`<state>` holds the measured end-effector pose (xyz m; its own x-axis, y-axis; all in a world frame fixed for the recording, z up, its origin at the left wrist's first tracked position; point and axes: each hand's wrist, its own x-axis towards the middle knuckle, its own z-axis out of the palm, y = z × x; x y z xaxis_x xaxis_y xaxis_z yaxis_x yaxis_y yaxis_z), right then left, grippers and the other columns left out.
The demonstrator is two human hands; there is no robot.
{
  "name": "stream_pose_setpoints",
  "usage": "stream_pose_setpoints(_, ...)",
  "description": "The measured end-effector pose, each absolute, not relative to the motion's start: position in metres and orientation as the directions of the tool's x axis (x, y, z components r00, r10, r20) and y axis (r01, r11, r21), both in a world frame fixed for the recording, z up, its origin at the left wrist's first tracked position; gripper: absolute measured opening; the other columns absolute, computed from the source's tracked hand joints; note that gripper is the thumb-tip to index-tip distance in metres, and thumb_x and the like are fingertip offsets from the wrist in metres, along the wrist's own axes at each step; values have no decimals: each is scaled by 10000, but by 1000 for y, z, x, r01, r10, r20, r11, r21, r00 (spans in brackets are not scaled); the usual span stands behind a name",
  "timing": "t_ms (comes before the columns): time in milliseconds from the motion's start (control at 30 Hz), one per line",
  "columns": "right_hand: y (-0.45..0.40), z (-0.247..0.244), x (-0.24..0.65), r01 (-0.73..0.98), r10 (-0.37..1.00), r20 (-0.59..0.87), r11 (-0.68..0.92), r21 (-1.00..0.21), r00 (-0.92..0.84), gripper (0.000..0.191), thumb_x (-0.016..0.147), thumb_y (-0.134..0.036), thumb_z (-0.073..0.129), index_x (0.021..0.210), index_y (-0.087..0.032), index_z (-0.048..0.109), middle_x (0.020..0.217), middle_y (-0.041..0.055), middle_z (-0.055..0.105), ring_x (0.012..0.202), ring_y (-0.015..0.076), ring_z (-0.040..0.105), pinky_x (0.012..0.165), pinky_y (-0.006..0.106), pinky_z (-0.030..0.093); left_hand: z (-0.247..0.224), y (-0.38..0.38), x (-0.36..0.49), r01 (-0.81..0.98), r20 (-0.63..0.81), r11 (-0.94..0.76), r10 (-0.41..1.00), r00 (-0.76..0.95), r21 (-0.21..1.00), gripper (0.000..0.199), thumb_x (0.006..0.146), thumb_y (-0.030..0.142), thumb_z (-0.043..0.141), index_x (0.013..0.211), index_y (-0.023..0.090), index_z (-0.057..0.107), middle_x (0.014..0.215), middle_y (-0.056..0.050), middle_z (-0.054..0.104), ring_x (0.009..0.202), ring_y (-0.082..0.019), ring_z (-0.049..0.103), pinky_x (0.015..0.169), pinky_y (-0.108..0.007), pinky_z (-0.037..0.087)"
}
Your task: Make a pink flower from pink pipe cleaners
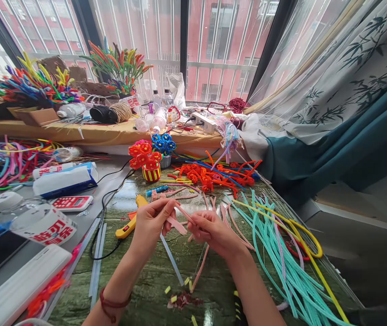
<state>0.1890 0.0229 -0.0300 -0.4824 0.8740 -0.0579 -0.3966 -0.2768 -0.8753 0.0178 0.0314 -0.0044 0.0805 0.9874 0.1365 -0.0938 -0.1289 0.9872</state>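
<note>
Both hands meet above the middle of the green table. Between them runs a pink pipe cleaner [184, 212]. My left hand [154, 217] pinches its left end between thumb and fingers, and a wider pale pink strip sticks out below that thumb. The fingers of my right hand [209, 228] are closed on the pipe cleaner's right end. A yellow glue gun [126, 227] lies just left of my left hand. More pink pipe cleaners [237, 226] lie behind and to the right of my right hand. A clear glue stick [172, 260] rests on the table below my hands.
Turquoise pipe cleaners [275, 253] cover the right side. Orange-red ones [214, 174] lie at the back, beside pots of red flowers [146, 156] and blue flowers [164, 145]. A black cable [103, 208] loops at the left, near a calculator [72, 203] and a white power strip [23, 285].
</note>
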Motion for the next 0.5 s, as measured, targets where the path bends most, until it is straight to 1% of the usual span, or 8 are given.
stream_pose_setpoints(67, 23, -30, 189, -397, 876, -51, -269, -877, -479, 380, 757, -483, 711, 665, -121, 640, 496, -67, 426, 421, 37, 192, 439, 235, 104, -3, 30, 18, -55, 157, -154, 986, 63, 987, 251, 791, 387, 680, 743, 140, 685, 491, 36, 529, 367, -55, 407, 326, -159, 282)
stream_pose_setpoints(167, 22, -30, 187, -373, 869, -53, -264, -889, -491, 389, 777, -499, 686, 683, -124, 642, 524, -52, 460, 425, 40, 219, 431, 232, 114, -1, 29, 19, -30, 170, -169, 984, 44, 985, 251, 795, 381, 674, 716, 143, 680, 478, 39, 514, 371, -58, 407, 330, -161, 287)
stream_pose_setpoints(233, 22, -29, 185, -364, 882, -56, -250, -897, -467, 410, 798, -531, 650, 752, -124, 668, 566, -40, 485, 427, 38, 222, 427, 230, 107, -1, 28, 19, -21, 181, -181, 983, 28, 983, 249, 798, 378, 670, 713, 144, 680, 477, 40, 508, 375, -59, 405, 334, -162, 289)
stream_pose_setpoints(300, 22, -28, 184, -402, 911, -44, -224, -888, -411, 421, 812, -555, 622, 895, -147, 685, 630, -35, 504, 433, 37, 226, 427, 221, 115, -1, 29, 18, -4, 195, -195, 981, 15, 981, 249, 800, 377, 666, 715, 144, 681, 481, 41, 507, 375, -57, 400, 336, -162, 292)
stream_pose_setpoints(400, 22, -26, 184, -496, 939, -16, -196, -846, -344, 441, 819, -538, 627, 1109, -206, 648, 748, -20, 537, 469, 46, 288, 442, 204, 200, -3, 32, 16, 29, 197, -197, 980, 12, 980, 254, 804, 389, 654, 734, 145, 677, 502, 38, 519, 377, -59, 407, 337, -163, 303)
stream_pose_setpoints(500, 24, -26, 185, -545, 959, -18, -175, -820, -282, 410, 828, -458, 654, 1153, -208, 643, 844, 11, 571, 541, 67, 377, 504, 208, 320, -6, 35, 14, 152, 162, -176, 982, 99, 973, 295, 840, 429, 586, 765, 152, 654, 518, 33, 529, 387, -75, 434, 343, -168, 328)
